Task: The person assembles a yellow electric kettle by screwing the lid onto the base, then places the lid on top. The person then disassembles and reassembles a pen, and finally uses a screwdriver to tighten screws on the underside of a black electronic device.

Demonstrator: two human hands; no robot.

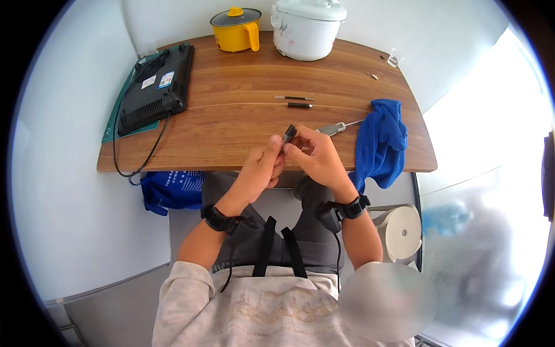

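Apparently set bottom up so it lies flat, a black cooker (153,89) covers the mat (108,128) along the table's left edge. Above the front edge, the left hand (257,172) curls round a small dark piece (289,133), seemingly to steady it, while the right hand (318,156) pinches it, fingertips narrow, perhaps for finer control. A screwdriver (331,129) lies within easy reach, its tip toward a blue cloth (381,136) hanging over the front right corner.

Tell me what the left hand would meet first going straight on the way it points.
Pointing forward and to the right, the left hand would probably meet the right hand first, just past the small dark piece between them; depth there is hard to judge.
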